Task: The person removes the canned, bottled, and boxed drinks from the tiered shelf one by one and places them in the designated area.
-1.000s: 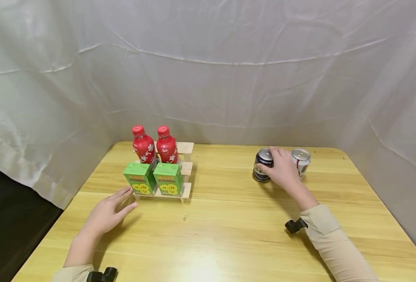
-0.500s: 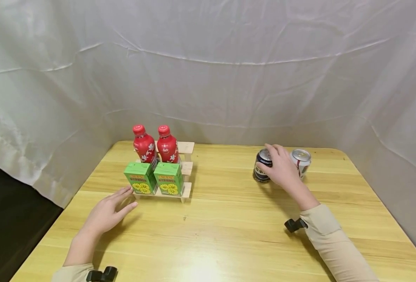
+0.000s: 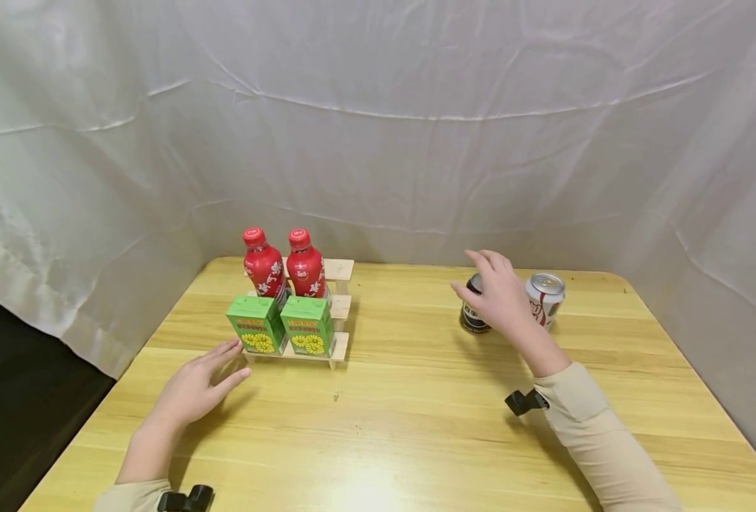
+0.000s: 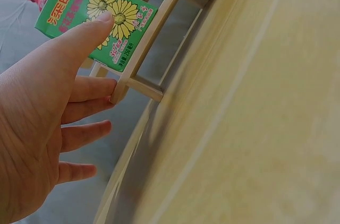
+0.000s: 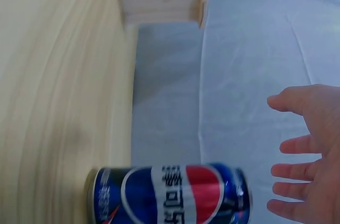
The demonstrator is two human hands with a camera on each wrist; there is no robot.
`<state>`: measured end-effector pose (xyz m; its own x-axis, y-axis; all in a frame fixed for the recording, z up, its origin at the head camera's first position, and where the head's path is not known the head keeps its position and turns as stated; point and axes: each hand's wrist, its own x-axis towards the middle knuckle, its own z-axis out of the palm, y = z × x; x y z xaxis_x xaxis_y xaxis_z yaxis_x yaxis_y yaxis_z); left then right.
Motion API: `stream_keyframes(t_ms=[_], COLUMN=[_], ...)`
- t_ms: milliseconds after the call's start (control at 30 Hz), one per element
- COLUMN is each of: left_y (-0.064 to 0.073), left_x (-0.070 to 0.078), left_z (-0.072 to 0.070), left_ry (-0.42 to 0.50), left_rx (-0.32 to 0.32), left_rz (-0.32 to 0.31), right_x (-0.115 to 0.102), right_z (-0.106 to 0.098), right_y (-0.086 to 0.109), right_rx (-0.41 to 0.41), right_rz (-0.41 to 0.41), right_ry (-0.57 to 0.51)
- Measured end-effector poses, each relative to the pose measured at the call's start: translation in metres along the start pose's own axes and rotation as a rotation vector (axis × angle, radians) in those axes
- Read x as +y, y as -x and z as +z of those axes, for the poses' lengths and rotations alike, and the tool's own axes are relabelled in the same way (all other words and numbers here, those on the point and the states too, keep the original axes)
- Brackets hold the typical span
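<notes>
My right hand (image 3: 502, 299) is over a dark blue Pepsi can (image 3: 472, 320), fingers spread and holding nothing. In the right wrist view the Pepsi can (image 5: 175, 195) stands on the table, a gap between it and the fingertips. A white can (image 3: 547, 291) is just right of it, partly behind the hand. My left hand (image 3: 192, 387) has its fingers extended at the front left corner of a stepped wooden rack (image 3: 341, 346). There, a fingertip meets the rack's leg (image 4: 121, 90), and the thumb overlaps a green drink carton (image 4: 66, 14) in the left wrist view.
Two green cartons (image 3: 309, 327) with yellow flowers fill the rack's front step. Two red bottles (image 3: 307, 270) stand behind them on a higher step. A pale cloth (image 3: 416, 171) hangs around the back and sides of the wooden table (image 3: 403, 398).
My right hand has let go of the Pepsi can, spreading its fingers and rising a little to the left. The can stays in place. My left hand has not moved.
</notes>
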<state>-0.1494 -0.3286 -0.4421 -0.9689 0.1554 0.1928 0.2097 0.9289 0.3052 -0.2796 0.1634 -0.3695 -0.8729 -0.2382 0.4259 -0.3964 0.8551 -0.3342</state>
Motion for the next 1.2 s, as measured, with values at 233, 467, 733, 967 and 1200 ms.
stream_keyframes(t_ms=[233,467,733,967,1200], left_y=[0.0,0.0,0.001,0.001,0.001], left_x=[-0.002,-0.001,0.002,0.004,0.006], left_z=[0.001,0.001,-0.001,-0.003,-0.005], left_ry=[-0.004,-0.012,-0.05,-0.07,-0.085], left_rx=[0.005,0.009,0.043,0.017,0.01], left_rz=[0.008,0.008,0.034,0.012,0.001], right_x=[-0.02,-0.041,-0.071,-0.097,-0.115], right_z=[0.006,0.02,0.032,0.041,0.053], right_y=[-0.004,-0.008,-0.017,-0.025,-0.032], right_rx=[0.06,0.085,0.085,0.063,0.042], right_rz=[-0.076,-0.121,-0.158,-0.175,-0.165], right_ry=[-0.061,-0.169,-0.21,-0.27,-0.329])
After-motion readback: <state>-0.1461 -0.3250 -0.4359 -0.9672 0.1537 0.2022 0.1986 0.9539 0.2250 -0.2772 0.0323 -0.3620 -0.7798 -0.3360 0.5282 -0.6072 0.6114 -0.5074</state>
